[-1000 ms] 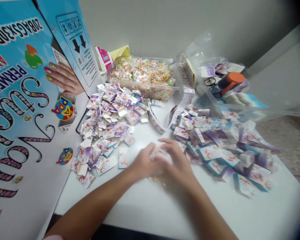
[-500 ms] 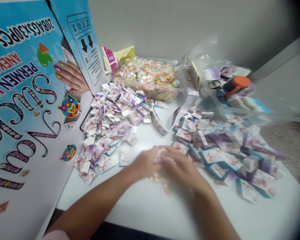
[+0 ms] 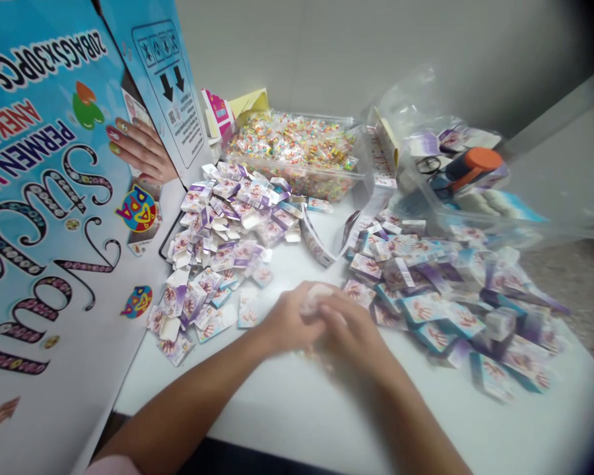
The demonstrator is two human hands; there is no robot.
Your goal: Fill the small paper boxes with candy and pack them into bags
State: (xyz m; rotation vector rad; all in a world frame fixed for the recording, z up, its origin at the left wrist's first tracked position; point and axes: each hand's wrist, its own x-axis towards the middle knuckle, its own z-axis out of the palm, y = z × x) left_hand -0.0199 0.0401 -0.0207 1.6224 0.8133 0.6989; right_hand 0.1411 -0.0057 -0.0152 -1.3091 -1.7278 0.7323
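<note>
Small pale item (image 3: 317,297) pinched between both hands at table (image 3: 297,402) centre, blurred, kind unclear. Left hand (image 3: 290,323) and right hand (image 3: 351,333) meet, fingers (image 3: 327,310) pressed together around it. Two heaps of little purple-and-white boxes, too many to count: left heap (image 3: 222,231), right heap (image 3: 445,290). One clear tub of coloured candy (image 3: 297,155) behind. One big blue carton (image 3: 54,198) at left. One orange-topped tool (image 3: 468,168) in clear bag.

Both bare forearms enter from the lower edge and converge at centre. Left hand (image 3: 290,323) and right hand (image 3: 354,330) meet, fingers curled inward and touching. What lies between them is blurred. Wrists held low.
</note>
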